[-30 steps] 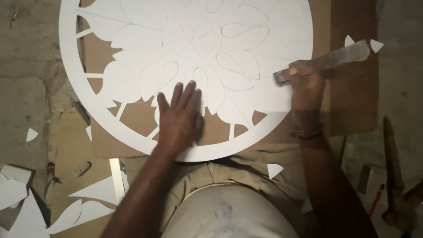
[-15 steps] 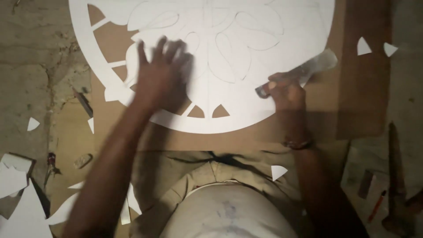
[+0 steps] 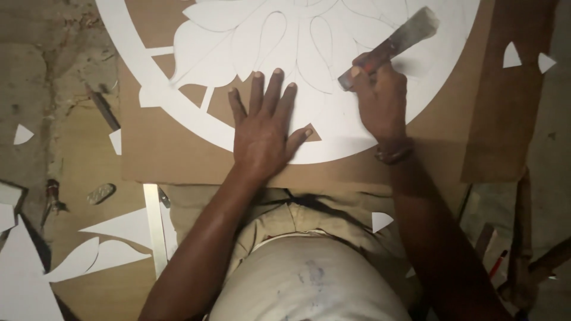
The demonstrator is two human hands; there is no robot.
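Observation:
A large white round sheet point(image 3: 333, 35) with a pencilled flower pattern and several cut-out gaps lies on a brown cardboard board point(image 3: 172, 154). My left hand point(image 3: 264, 128) presses flat on the sheet's lower rim, fingers spread. To its right, my right hand point(image 3: 380, 95) grips a cutting tool point(image 3: 395, 41) with a worn grey handle; the handle slants up to the right and the blade end points down-left onto the sheet. A bangle sits on the right wrist.
White offcuts point(image 3: 113, 238) lie on the floor at lower left, and two small white triangles point(image 3: 526, 58) rest on the board at upper right. A metal ruler point(image 3: 153, 229) lies below the board. Tools point(image 3: 505, 255) lie at the lower right.
The white sheet has turned and shifted. My left hand moved from the left rim to the lower middle of the sheet. My right hand with the tool moved up and inward.

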